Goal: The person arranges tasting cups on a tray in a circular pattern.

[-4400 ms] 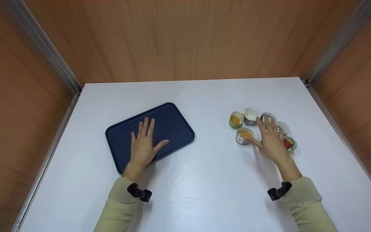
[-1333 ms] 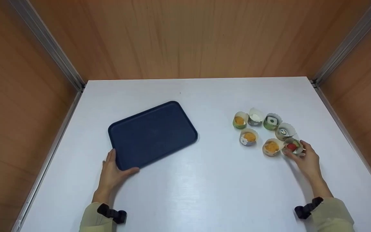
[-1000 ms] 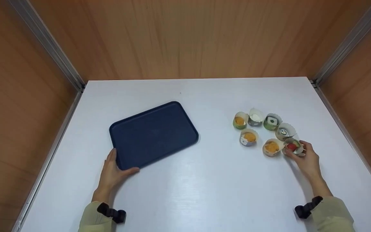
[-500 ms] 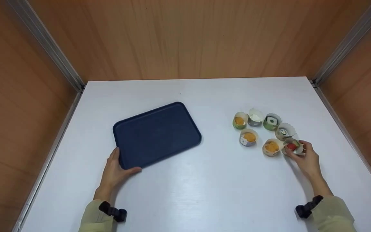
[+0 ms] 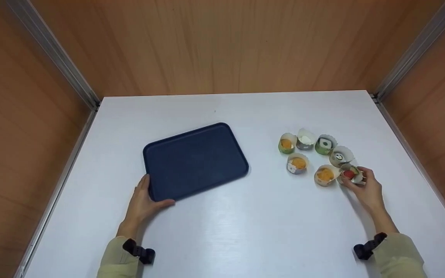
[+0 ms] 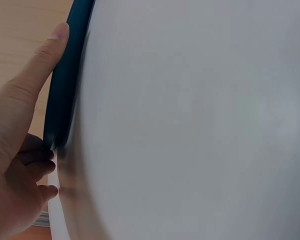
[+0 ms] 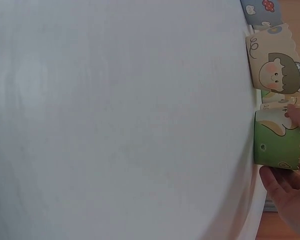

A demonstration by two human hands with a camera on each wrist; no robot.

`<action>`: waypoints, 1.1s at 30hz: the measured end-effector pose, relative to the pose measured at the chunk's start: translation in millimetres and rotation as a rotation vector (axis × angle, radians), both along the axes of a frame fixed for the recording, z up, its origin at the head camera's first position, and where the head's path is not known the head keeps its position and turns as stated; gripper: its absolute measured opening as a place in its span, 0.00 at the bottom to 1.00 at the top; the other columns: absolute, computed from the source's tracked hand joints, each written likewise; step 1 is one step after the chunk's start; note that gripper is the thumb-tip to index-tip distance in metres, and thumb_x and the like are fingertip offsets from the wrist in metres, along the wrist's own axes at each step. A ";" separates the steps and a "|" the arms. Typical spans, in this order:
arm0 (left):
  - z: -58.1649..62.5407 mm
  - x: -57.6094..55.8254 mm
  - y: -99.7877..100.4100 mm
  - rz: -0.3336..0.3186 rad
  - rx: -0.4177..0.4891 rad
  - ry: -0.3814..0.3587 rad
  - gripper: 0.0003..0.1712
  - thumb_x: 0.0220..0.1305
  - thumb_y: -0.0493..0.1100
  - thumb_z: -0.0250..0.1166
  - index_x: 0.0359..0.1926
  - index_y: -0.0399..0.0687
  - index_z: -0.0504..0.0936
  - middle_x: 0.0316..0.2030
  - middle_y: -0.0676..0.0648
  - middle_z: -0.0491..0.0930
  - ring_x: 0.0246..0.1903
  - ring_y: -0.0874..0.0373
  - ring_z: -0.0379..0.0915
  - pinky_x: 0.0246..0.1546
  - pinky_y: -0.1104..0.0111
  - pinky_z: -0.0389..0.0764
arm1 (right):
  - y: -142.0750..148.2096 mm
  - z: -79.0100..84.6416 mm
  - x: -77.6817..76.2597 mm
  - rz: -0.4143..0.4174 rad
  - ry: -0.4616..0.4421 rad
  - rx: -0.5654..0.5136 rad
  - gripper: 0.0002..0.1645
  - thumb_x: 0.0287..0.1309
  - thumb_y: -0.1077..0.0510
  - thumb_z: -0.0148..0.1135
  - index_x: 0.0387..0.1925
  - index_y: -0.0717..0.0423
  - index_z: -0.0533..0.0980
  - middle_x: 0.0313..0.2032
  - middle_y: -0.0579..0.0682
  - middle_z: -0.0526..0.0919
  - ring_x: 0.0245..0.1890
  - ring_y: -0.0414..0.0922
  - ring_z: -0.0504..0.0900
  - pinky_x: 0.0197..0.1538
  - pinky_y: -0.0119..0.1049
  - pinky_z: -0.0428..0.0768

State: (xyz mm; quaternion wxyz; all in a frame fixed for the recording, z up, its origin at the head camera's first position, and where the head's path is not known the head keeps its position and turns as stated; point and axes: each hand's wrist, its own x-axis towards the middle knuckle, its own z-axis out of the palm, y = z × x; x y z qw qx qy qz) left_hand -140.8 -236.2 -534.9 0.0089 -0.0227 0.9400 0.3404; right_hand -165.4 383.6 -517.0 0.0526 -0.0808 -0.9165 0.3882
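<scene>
A dark blue rectangular tray lies at an angle on the white table. My left hand holds its near left corner, thumb along the near rim and fingers on the left side. In the left wrist view the thumb of my left hand lies against the tray's edge. My right hand grips a green paper baking cup with a red, strawberry-like piece inside. In the right wrist view this green baking cup stands upright on the table, between thumb and fingers of my right hand.
Several more paper baking cups stand close by: one with orange filling beside the gripped cup, a grey one behind it, and another orange-filled cup farther left. Wooden panels rise behind and at both sides of the white table.
Both hands have gone from hovering flat to the tray corner and the green cup. Over the last second the tray and left hand slid right; the tray turned slightly. The right hand stayed put.
</scene>
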 end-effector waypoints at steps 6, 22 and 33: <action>0.8 -2.0 6.2 -0.012 -0.013 -0.008 0.73 0.28 0.70 0.69 0.67 0.34 0.43 0.65 0.34 0.44 0.63 0.41 0.42 0.61 0.53 0.53 | 0.7 -2.0 -1.3 -0.001 0.016 -0.004 0.42 0.52 0.46 0.60 0.58 0.69 0.55 0.49 0.73 0.65 0.47 0.63 0.70 0.36 0.16 0.68; 0.3 -8.8 21.6 -0.072 -0.008 0.051 0.73 0.27 0.68 0.71 0.66 0.32 0.45 0.65 0.34 0.47 0.63 0.43 0.43 0.63 0.54 0.47 | -0.3 2.0 -1.3 -0.013 -0.012 0.008 0.43 0.52 0.44 0.59 0.58 0.69 0.56 0.49 0.73 0.65 0.47 0.62 0.70 0.34 0.16 0.67; -1.7 -11.6 34.1 -0.102 -0.004 0.052 0.73 0.26 0.68 0.71 0.66 0.33 0.46 0.65 0.36 0.47 0.64 0.43 0.41 0.63 0.55 0.45 | -0.9 0.4 -2.7 -0.019 -0.032 0.015 0.45 0.52 0.42 0.58 0.59 0.69 0.55 0.51 0.73 0.63 0.48 0.63 0.69 0.45 0.40 0.75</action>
